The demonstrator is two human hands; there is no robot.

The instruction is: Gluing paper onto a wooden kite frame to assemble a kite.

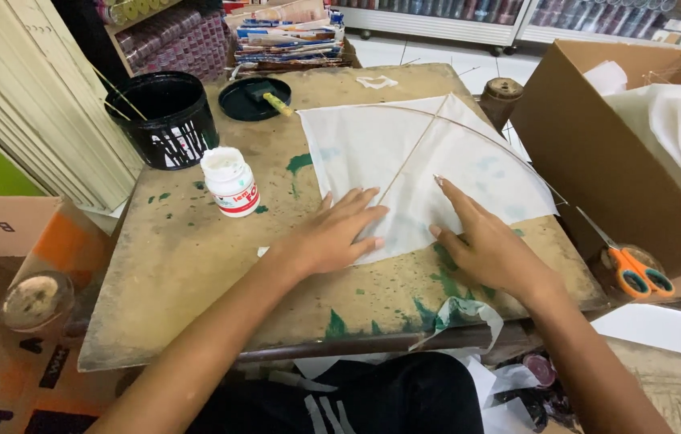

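A white paper kite [405, 153] with a thin bamboo spine and a curved cross stick lies flat on a stained wooden board [188, 265]. My left hand [336, 233] rests palm down on the kite's near corner, fingers spread. Just right of the spine, my right hand [481, 241] also presses flat on the paper with fingers apart. Neither hand holds anything.
A white glue bottle [230, 182] stands left of the kite. Behind it are a black bucket [165, 119] with sticks and a black lid [254, 98] with a brush. An open cardboard box [622, 153] of white paper stands right, orange scissors [636, 273] beside it.
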